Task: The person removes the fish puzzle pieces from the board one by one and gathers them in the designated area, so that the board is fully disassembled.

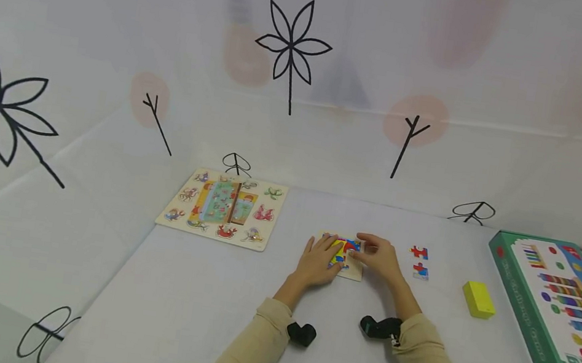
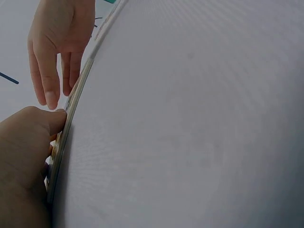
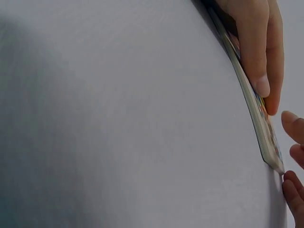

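In the head view a small wooden puzzle board [image 1: 352, 273] with a bright yellow, red and blue picture lies on the white table. My left hand [image 1: 319, 261] rests over its left side, fingers stretched across the picture. The left thumb [image 2: 58, 120] lies along the board's near edge. Around the upper right corner is my right hand [image 1: 378, 256], its thumb and fingers apart, with no piece visible between them. Right fingertips [image 3: 290, 178] come right up to the board's end. Two loose jigsaw pieces, one red [image 1: 419, 253] and one red-and-blue [image 1: 420, 271], lie to the right.
At the back left lies a larger wooden board [image 1: 238, 240] with sea-animal pieces. A yellow block [image 1: 478, 299] sits right of the loose pieces, beside a big green game box [image 1: 527, 326]. A white patterned cloth [image 1: 330, 143] hangs behind the table.
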`<state>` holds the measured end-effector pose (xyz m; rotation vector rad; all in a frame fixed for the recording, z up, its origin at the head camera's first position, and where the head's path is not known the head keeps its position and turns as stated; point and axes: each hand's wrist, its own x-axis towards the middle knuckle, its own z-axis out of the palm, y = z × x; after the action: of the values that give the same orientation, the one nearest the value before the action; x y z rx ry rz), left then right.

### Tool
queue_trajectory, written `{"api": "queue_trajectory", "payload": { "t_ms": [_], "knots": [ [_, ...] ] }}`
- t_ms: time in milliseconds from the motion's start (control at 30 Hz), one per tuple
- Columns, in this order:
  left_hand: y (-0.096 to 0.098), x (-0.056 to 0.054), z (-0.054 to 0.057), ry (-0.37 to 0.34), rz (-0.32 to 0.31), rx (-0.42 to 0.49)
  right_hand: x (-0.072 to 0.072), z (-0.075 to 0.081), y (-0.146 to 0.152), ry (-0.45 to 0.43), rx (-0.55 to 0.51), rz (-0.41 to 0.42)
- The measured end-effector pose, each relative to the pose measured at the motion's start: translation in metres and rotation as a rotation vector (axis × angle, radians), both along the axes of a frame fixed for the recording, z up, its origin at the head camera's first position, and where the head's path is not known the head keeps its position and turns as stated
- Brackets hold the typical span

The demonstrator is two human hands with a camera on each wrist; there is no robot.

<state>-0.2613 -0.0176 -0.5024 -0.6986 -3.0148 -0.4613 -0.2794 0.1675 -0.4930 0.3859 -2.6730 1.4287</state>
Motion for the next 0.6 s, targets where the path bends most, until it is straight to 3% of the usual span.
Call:
{"api": "queue_trajectory", "payload": {
  "t_ms": [167, 600],
  "knots": [
    [-0.0001, 0.0001, -0.0001, 0.014, 0.0, -0.009, -0.0014, -0.0032, -0.0044, 0.01, 0.077, 0.016],
    [-0.0005, 0.0006, 0.0007, 0.008, 0.001, 0.008, -0.0025, -0.0052, -0.0067, 0.146, 0.181, 0.007]
  ]
}}
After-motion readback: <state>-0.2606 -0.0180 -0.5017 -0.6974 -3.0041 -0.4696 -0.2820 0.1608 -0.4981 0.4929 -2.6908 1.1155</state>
